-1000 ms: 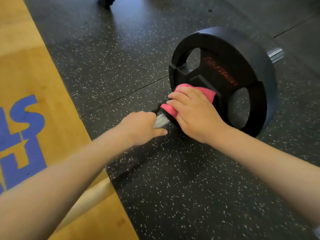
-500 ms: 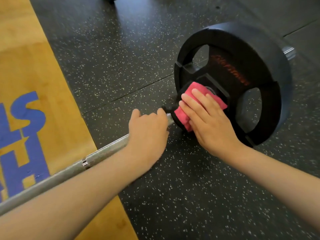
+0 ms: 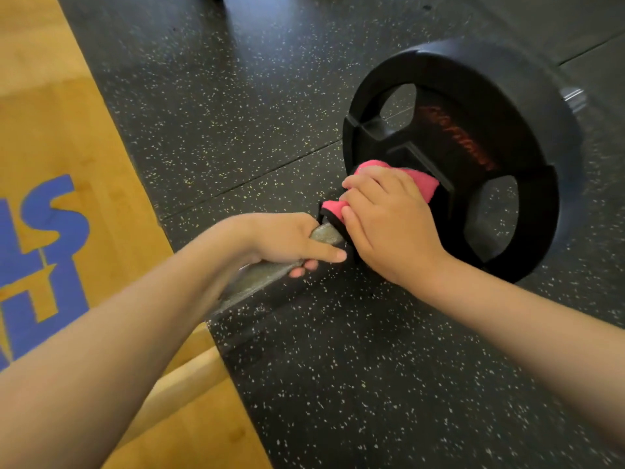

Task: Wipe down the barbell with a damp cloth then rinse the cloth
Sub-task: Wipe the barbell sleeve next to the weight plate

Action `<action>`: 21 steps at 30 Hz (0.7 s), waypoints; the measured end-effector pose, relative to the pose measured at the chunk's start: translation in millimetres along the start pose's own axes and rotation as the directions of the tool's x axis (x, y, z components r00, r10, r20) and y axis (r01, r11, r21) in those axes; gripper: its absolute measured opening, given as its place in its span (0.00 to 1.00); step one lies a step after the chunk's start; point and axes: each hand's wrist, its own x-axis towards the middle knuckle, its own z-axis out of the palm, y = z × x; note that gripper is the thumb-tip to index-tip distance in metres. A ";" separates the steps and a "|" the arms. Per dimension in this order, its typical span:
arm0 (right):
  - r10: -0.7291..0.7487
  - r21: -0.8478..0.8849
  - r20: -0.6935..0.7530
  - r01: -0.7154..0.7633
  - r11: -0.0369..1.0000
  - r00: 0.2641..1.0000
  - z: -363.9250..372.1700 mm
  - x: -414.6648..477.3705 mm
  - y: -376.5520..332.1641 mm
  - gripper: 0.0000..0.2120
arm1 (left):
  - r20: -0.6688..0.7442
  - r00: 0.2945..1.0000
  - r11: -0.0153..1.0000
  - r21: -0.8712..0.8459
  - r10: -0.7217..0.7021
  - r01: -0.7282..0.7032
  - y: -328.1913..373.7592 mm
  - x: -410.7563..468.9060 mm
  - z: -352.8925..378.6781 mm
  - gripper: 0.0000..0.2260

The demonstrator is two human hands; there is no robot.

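The barbell (image 3: 263,279) lies on the black speckled rubber floor (image 3: 270,96). Its grey knurled shaft runs from the floor's left edge, where the rubber meets a wooden platform (image 3: 61,137), towards the right side of the floor. A black weight plate (image 3: 541,157) stands upright on the shaft's far end, and the bare metal tip of the sleeve (image 3: 573,98) pokes out behind it.

The left hand (image 3: 287,240) grasps the shaft just short of the plate. Its fingers (image 3: 299,272) are curled under the bar and the thumb is laid along it. The right hand (image 3: 389,228) is just beside it, nearly touching. It grips a pink cloth (image 3: 421,184), its fingers clenched over the fabric. The cloth sits between the left hand and the plate's hub. It appears to be wrapped round the bar's collar, though blur and the hand itself hide how far round it goes. One fold shows at the knuckles and another sticks out against the plate's inner face.

Large blue letters (image 3: 44,231) are painted on the platform. A thin seam (image 3: 257,179) crosses the rubber floor behind the hands.
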 end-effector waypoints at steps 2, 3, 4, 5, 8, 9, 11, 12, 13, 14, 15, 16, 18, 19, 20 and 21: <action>-0.022 -0.008 -0.011 0.022 1.000 1.000 1.4 7.1 1.3 0.16 | 0.013 1.000 0.998 -0.059 -0.022 0.023 -2.2 0.1 -1.6 0.17; -0.037 -0.006 -0.020 0.036 0.999 0.999 2.4 7.6 2.6 0.16 | -0.027 0.999 0.998 -0.052 -0.032 0.030 0.7 -1.8 -0.1 0.17; -0.050 -0.003 -0.032 0.050 0.999 0.998 3.8 6.0 4.3 0.16 | -0.107 0.994 0.999 -0.014 -0.038 0.037 3.9 -4.6 4.1 0.17; -0.062 0.001 -0.045 0.062 0.998 0.997 5.4 2.3 6.2 0.16 | -0.229 0.973 0.994 0.095 -0.038 0.062 7.6 -7.6 10.0 0.16; -0.078 -0.031 -0.049 0.076 0.997 0.996 10.5 -19.2 12.9 0.18 | -0.630 0.755 0.731 0.601 0.183 0.324 16.4 -11.9 40.2 0.15; -0.081 -0.042 -0.047 0.079 0.996 0.996 11.4 -28.4 15.3 0.20 | -0.671 0.697 0.649 0.652 0.253 0.393 16.2 -11.2 51.2 0.13; -0.092 -0.045 -0.048 0.089 0.995 0.995 11.4 -44.4 19.6 0.22 | -0.730 0.637 0.572 0.642 0.249 0.512 11.9 -6.0 67.7 0.16; -0.097 -0.046 -0.044 0.094 0.994 0.994 10.7 -50.4 21.1 0.22 | -0.754 0.599 0.553 0.630 0.269 0.545 9.1 -2.9 70.5 0.19; -0.099 -0.046 -0.037 0.097 0.994 0.994 9.8 -54.7 21.9 0.23 | -0.760 0.574 0.555 0.631 0.305 0.541 9.0 -2.9 70.3 0.22; -0.098 -0.043 -0.028 0.096 0.994 0.995 8.8 -57.2 22.3 0.23 | -0.753 0.553 0.535 0.649 0.356 0.541 9.2 -3.2 68.6 0.23; -0.094 -0.036 -0.019 0.093 0.995 0.995 7.7 -58.0 22.2 0.24 | -0.736 0.578 0.518 0.668 0.353 0.534 10.5 -3.9 66.6 0.22; -0.088 -0.026 -0.010 0.088 0.996 0.996 6.7 -57.5 21.5 0.24 | -0.708 0.615 0.504 0.694 0.347 0.514 11.2 -3.5 65.5 0.20; -0.069 -0.009 0.004 0.069 0.998 0.998 4.3 -53.0 18.5 0.24 | -0.637 0.689 0.536 0.737 0.347 0.412 13.8 -4.9 61.6 0.18; -0.058 -0.004 0.008 0.058 0.998 0.998 3.6 -48.9 16.6 0.24 | -0.620 0.712 0.569 0.732 0.330 0.374 15.3 -6.4 57.2 0.18; -0.046 0.004 0.008 0.046 0.999 0.999 3.2 -43.3 14.8 0.23 | -0.604 0.746 0.631 0.702 0.281 0.331 17.3 -7.6 50.6 0.18; -0.034 0.014 0.006 0.034 0.999 0.999 3.1 -36.1 12.7 0.22 | -0.561 0.803 0.718 0.642 0.199 0.270 16.4 -7.7 42.6 0.18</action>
